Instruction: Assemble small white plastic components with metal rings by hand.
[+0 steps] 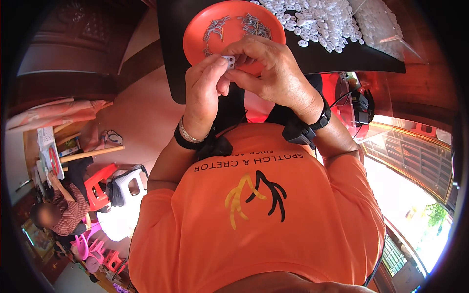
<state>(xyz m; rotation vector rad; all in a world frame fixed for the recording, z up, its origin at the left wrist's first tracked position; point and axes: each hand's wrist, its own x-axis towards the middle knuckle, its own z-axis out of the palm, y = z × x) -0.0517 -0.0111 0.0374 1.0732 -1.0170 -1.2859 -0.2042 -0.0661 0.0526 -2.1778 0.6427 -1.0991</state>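
Observation:
A small white oval plastic piece with two holes [230,62] is pinched at the fingertips of my left hand [205,90], thumb along its side. From the other side my right hand [273,68] curls round the same piece, its index finger over it and its thumb below. Anything smaller between these fingers is hidden. Just beyond the hands lies a round orange-red plate [195,46]. Small grey metal pins [254,27] are heaped on it in two groups, with a thin yellowish stick [222,34] by the left group.
The plate rests on a black table [171,63]. Many loose white plastic pieces [312,24] are spread at its far right, beside a clear bag of more [378,27]. Red and white stools [100,188] stand on the left, where another person [71,210] sits apart.

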